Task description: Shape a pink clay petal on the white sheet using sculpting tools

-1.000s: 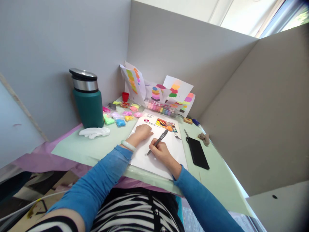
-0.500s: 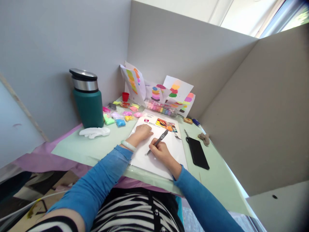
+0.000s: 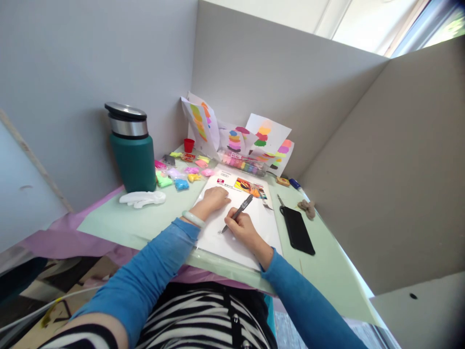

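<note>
My right hand point(image 3: 242, 230) grips a dark pen point(image 3: 240, 211), its tip resting on a white sheet of paper point(image 3: 265, 223) in the middle of the pale green desk point(image 3: 119, 220). My left hand point(image 3: 213, 199) lies as a loose fist on the upper left part of the same sheet, pressing it down; a pale bangle circles that wrist. The top of the sheet carries a small colourful printed picture point(image 3: 247, 186). Both arms wear blue sleeves.
A teal flask point(image 3: 131, 148) stands at the left, a white moulded piece point(image 3: 142, 198) in front of it. Small clay packets point(image 3: 179, 172), a red cup point(image 3: 188, 145) and colour-swatch sheets point(image 3: 236, 133) fill the back. A black phone point(image 3: 297, 229) lies right of the sheet. Grey partitions enclose the desk.
</note>
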